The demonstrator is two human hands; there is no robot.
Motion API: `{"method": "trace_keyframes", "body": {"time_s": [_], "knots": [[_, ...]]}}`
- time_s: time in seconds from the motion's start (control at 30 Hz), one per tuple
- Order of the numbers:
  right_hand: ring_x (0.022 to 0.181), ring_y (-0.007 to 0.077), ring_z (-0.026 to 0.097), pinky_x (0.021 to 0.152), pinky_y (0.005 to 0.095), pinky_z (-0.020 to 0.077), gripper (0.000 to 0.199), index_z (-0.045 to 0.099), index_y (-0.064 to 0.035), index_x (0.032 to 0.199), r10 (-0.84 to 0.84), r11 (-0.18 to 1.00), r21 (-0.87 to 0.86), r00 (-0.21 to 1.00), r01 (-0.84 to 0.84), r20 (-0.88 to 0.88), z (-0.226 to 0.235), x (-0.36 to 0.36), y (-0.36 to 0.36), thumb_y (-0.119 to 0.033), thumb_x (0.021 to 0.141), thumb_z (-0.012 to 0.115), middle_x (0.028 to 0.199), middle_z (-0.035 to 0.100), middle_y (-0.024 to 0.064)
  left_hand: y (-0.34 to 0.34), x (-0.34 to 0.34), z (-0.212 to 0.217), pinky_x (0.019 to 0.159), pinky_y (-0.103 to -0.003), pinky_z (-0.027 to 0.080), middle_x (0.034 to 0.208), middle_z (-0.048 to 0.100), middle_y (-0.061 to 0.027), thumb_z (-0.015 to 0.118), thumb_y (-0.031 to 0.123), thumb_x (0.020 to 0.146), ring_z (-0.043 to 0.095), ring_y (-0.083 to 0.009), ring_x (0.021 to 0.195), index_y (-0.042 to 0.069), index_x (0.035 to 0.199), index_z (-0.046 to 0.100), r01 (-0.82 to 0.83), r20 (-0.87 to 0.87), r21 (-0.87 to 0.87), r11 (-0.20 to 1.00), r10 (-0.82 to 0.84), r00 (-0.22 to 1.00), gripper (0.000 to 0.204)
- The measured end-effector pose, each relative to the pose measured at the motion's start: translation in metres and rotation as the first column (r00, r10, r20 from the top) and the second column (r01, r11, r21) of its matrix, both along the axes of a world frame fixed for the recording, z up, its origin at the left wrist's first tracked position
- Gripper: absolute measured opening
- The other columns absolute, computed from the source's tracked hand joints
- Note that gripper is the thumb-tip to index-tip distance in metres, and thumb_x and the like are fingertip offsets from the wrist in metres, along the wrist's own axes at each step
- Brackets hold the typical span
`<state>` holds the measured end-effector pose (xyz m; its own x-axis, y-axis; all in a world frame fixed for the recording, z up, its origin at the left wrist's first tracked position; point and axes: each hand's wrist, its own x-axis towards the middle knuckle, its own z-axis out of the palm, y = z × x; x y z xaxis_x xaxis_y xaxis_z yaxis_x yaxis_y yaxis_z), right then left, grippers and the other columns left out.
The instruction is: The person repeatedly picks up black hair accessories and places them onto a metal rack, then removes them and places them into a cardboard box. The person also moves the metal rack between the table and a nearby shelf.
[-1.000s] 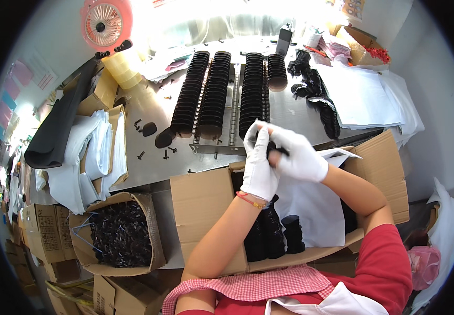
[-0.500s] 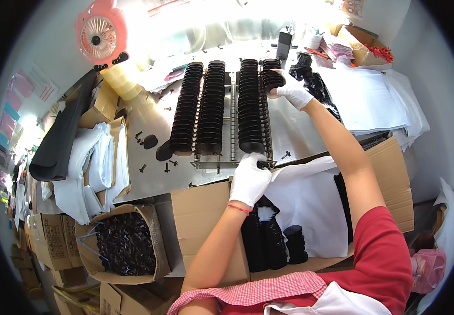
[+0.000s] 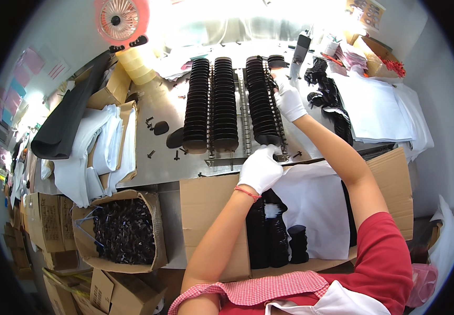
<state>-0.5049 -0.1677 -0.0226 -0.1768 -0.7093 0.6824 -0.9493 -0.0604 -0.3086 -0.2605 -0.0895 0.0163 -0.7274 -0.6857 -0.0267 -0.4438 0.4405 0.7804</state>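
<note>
A metal rack (image 3: 247,121) on the bench carries long rows of thin, dark, rounded discs. My left hand (image 3: 261,168), white-gloved, is at the rack's near edge, just below the front disc of the right-hand long row (image 3: 263,105). Its fingers are curled in, and what they grip is hidden. My right hand (image 3: 290,100), in a white covering that leaves some fingertips bare, is at the rack's right side toward the far end. Its fingertips close against the dark edge there; any piece between them cannot be made out. A few discs (image 3: 278,61) sit just beyond it.
Loose discs (image 3: 175,139) and small dark screw-like pieces (image 3: 151,154) lie left of the rack. Black wrapped bundles (image 3: 337,113) and white sheets (image 3: 371,105) are at the right. An open carton (image 3: 211,231) stands in front, a box of dark bits (image 3: 124,235) lower left.
My right hand has come nearer along the rack's right side, off the short group of discs it was touching. My left hand stays at the near edge. The whole view has shifted slightly.
</note>
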Motion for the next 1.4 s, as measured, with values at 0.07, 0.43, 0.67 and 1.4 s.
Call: {"method": "trace_keyframes", "body": {"time_s": [0.07, 0.43, 0.67, 1.4], "knots": [[0.098, 0.0381, 0.067, 0.087, 0.0412, 0.0532, 0.044, 0.058, -0.0024, 0.132, 0.0, 1.0, 0.008, 0.998, 0.0, -0.071, 0.001, -0.002, -0.008, 0.0, 0.088, 0.06, 0.111, 0.068, 0.0225, -0.001, 0.001, 0.001, 0.091, -0.04, 0.052, 0.108, 0.069, -0.0213, 0.07, 0.018, 0.078, 0.065, -0.0373, 0.102, 0.005, 0.11, 0.069, -0.017, -0.006, 0.031, 0.999, 0.017, 1.0, 0.035], [0.085, 0.034, 0.07, 0.074, 0.0417, 0.056, 0.037, 0.067, -0.0206, 0.116, 0.009, 0.993, -0.119, 0.999, -0.013, -0.032, 0.001, -0.049, -0.001, 0.002, 0.089, 0.056, 0.098, 0.072, 0.0152, 0.003, 0.003, -0.019, 0.078, -0.03, 0.054, 0.097, 0.072, -0.012, 0.068, 0.015, 0.082, 0.068, -0.0187, 0.082, -0.001, 0.107, 0.068, -0.069, -0.281, 0.411, 0.909, 0.199, 0.939, 0.03], [0.086, 0.0214, 0.071, 0.078, 0.0312, 0.0547, 0.036, 0.063, -0.0105, 0.124, -0.15, 0.983, -0.032, 0.9, 0.178, 0.41, 0.062, -0.02, 0.02, -0.001, 0.09, 0.061, 0.103, 0.073, 0.0113, 0.013, -0.001, -0.006, 0.07, -0.025, 0.053, 0.098, 0.068, -0.006, 0.07, 0.013, 0.087, 0.063, -0.0093, 0.081, 0.003, 0.115, 0.063, -0.123, -0.308, 0.554, 0.823, 0.34, 0.888, 0.031], [0.108, 0.0134, 0.058, 0.099, 0.0274, 0.0479, 0.053, 0.053, -0.0036, 0.137, 0.162, 0.905, -0.131, 0.044, -0.405, 0.986, 0.019, -0.095, -0.06, 0.003, 0.087, 0.069, 0.119, 0.063, 0.0042, 0.017, 0.004, -0.021, 0.088, -0.033, 0.054, 0.102, 0.069, -0.0156, 0.075, 0.011, 0.078, 0.069, -0.0258, 0.096, 0.003, 0.105, 0.069, -0.202, -0.207, 0.015, 0.979, 0.201, 0.957, 0.028]]}}
